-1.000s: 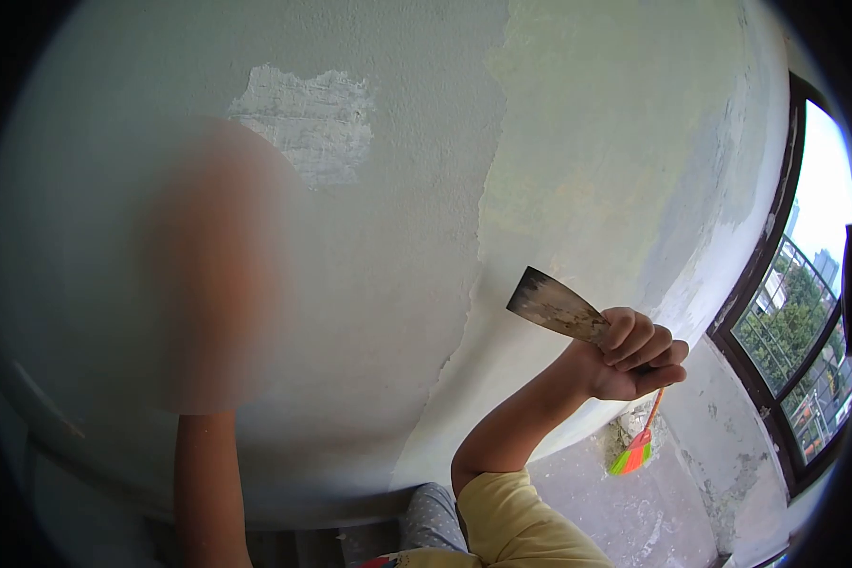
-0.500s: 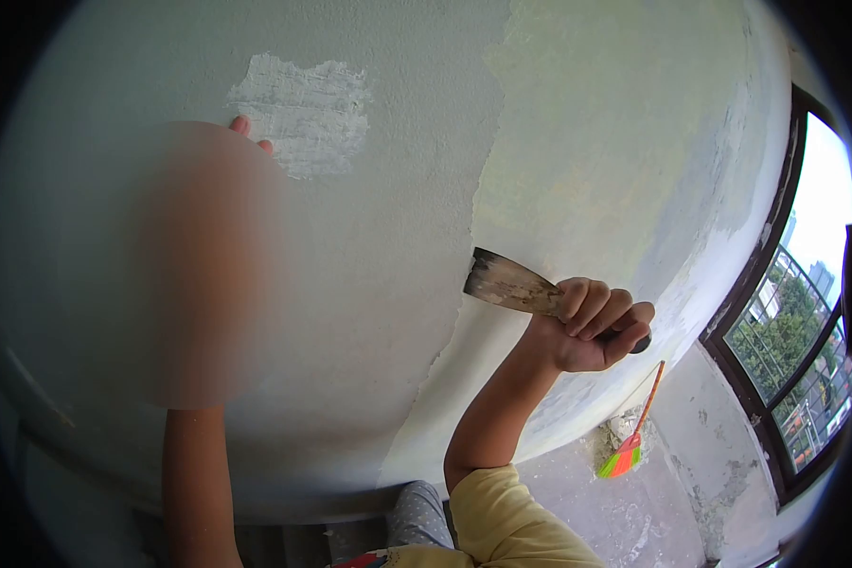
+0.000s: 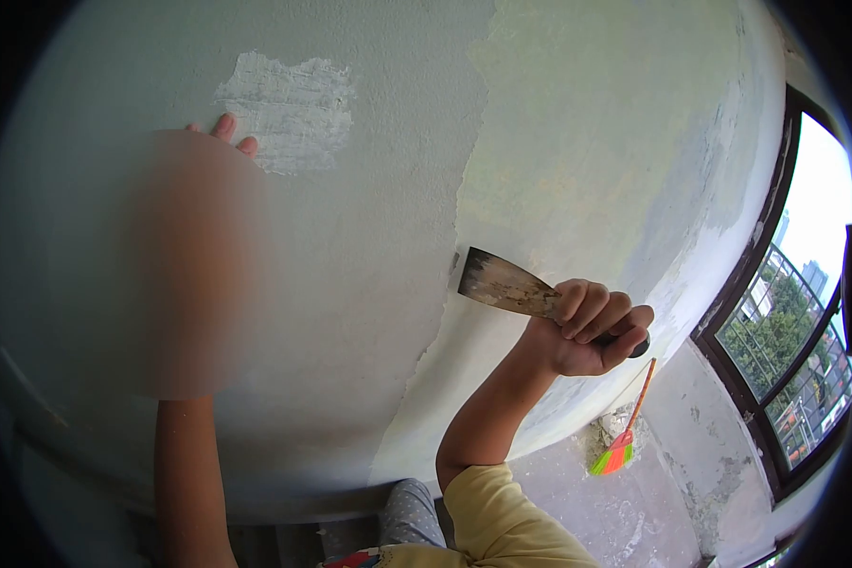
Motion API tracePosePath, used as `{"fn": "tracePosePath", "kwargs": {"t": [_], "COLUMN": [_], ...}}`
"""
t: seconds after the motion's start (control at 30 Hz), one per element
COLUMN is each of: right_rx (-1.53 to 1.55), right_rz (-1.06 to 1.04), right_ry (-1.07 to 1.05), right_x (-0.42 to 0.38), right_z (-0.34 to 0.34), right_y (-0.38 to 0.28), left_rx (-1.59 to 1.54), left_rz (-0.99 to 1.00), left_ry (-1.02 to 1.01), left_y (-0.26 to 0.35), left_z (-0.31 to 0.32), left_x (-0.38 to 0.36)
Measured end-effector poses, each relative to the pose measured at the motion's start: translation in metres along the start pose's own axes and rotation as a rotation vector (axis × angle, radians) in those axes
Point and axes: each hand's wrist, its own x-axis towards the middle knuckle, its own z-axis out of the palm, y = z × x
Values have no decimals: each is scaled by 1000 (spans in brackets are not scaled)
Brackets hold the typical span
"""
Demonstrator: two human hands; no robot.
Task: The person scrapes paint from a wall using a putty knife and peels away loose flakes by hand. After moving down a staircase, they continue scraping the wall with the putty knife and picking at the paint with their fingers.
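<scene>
My right hand is wrapped round the dark handle of a putty knife, its worn, stained blade pointing left. The blade's edge is right at the ragged border between the grey paint and the paler, bared part of the wall. A small dark mark shows on the wall just left of the blade. On the left, my left hand reaches up to the wall, mostly hidden by a blur. Its fingertips show spread apart at the lower left edge of a rough white patch.
A broom with green and orange bristles leans in the corner at the lower right, beside crumbled plaster. Behind it is a dark-framed window. The floor is dusty and spotted with white.
The view has shifted slightly, moving the wall left. The putty knife's blade sits slightly right of the paint border, where a small dark mark now shows. More left fingertips show.
</scene>
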Motion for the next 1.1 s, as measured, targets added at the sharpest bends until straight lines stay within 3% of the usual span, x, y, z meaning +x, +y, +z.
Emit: {"fn": "tracePosePath", "kwargs": {"t": [0.1,0.23,0.4,0.57,0.67,0.73,0.87,1.03,1.1], "right_rx": [128,23,54,10,-10,131,31,259,158], "right_rz": [-141,12,-125,-8,-73,-152,-19,-94,-80], "right_ry": [58,-25,29,14,-34,8,41,125,118], "right_x": [3,-3,8,-3,2,7,-4,-1,-4], "right_z": [-4,-4,-6,-6,2,-2,-5,-14,-12], "right_y": [-11,9,-13,12,0,-13,16,-6,-3], "left_rx": [-8,-18,8,-22,-7,7,3,5,-15], "left_rz": [8,-11,-1,-4,4,8,13,14,16], "left_ry": [16,-4,-43,14,1,9,11,19,28], "left_y": [-2,2,1,2,1,0,-1,-1,-1], "left_z": [2,-2,-2,-1,-1,0,0,1,1], "left_x": [-1,2,0,1,0,0,0,1,1]}}
